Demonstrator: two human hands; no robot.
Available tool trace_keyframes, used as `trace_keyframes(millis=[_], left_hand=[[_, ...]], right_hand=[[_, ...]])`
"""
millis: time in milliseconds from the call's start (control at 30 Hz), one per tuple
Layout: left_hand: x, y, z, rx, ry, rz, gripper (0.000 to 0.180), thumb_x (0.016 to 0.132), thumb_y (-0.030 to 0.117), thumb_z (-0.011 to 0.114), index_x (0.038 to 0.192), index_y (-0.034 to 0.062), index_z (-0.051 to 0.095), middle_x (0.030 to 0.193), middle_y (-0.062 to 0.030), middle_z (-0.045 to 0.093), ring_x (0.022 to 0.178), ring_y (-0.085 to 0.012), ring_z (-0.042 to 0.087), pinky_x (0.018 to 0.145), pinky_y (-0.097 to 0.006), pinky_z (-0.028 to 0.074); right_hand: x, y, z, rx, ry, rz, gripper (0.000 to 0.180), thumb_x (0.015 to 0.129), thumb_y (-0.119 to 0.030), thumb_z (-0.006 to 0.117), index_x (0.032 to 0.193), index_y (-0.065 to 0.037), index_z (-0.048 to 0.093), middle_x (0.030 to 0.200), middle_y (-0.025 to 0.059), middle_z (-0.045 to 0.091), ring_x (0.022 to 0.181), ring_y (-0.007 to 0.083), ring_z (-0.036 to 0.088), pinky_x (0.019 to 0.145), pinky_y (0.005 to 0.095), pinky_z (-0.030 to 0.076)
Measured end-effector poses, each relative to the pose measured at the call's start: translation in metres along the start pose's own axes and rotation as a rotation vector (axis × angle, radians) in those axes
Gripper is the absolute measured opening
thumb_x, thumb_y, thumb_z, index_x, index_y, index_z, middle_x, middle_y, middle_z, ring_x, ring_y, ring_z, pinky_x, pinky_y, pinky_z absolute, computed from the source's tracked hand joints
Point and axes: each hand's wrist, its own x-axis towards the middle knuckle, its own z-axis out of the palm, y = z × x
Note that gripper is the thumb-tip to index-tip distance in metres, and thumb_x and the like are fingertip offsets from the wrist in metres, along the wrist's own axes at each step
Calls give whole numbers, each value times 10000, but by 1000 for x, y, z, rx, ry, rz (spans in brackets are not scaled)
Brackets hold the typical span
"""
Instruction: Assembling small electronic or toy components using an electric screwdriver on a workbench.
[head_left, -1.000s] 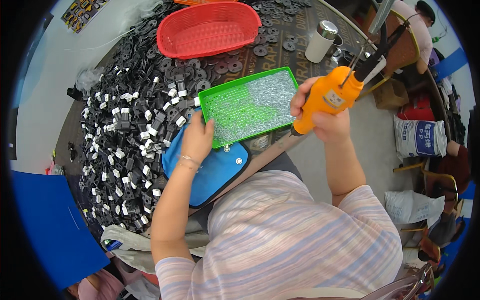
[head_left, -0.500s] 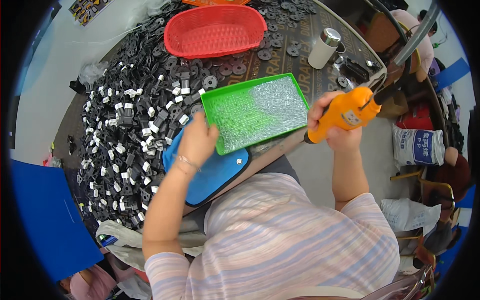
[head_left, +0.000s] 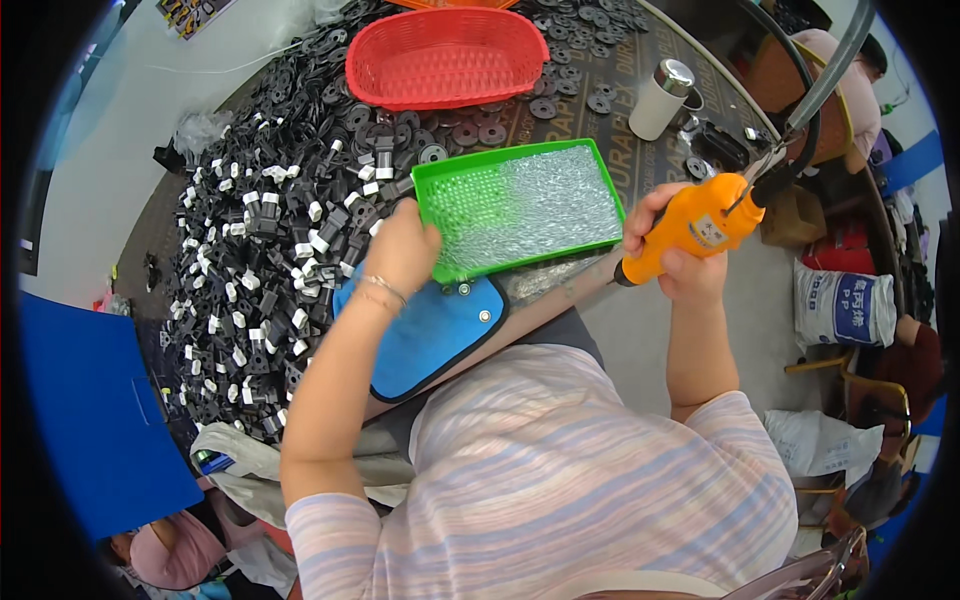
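Note:
My right hand (head_left: 690, 245) is wrapped round an orange electric screwdriver (head_left: 697, 232), its dark tip pointing down and left beside the green tray's right corner. My left hand (head_left: 408, 245) is at the left end of the green tray (head_left: 520, 264), fingers curled and mostly hidden; whatever they grip does not show. Many small silvery metal pieces (head_left: 565, 190), like screws or pins, cover the tray's right and lower parts. Under my left wrist lies a blue mat (head_left: 430, 340) with a dark border. Small shiny metal bits (head_left: 463, 289) rest on it by the tray.
Black parts with white pieces (head_left: 265, 215) are heaped on the left. Behind the tray stands a red basket (head_left: 445, 60), with black discs (head_left: 590, 40) around it. A white flask (head_left: 660, 100) stands at far right. A cable (head_left: 815, 95) hangs near the screwdriver.
The green tray has moved slightly away from me, baring more of the blue mat and the small metal bits. My left hand has stayed near its left end. My right hand still holds the screwdriver.

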Motion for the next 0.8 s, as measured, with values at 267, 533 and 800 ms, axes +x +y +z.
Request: trace_keyframes(millis=[267,533,800], left_hand=[[7,32,-42,-65,39,61,495,781,147,558,1215,-59,441,822,-280,615,790,-405,614,733,-448,492],[2,44,-43,-87,33,26,421,772,137,565,1162,-8,498,801,-252,624,769,-391,619,713,-445,494],[-2,43,-29,-156,74,85,434,772,145,565,1161,-31,486,639,-182,607,613,-317,616,605,-405,482]], right_hand=[[-1,6,1,36,-1,34,501,674,-150,745,1082,4,499,877,106,575,762,207,586,633,291,470],[3,4,1,8,22,7,508,671,-159,743,1084,7,497,872,105,575,753,207,587,630,288,467],[10,7,11,-1,1,0,514,689,-176,734,1096,11,483,877,108,574,765,215,586,631,283,464]])
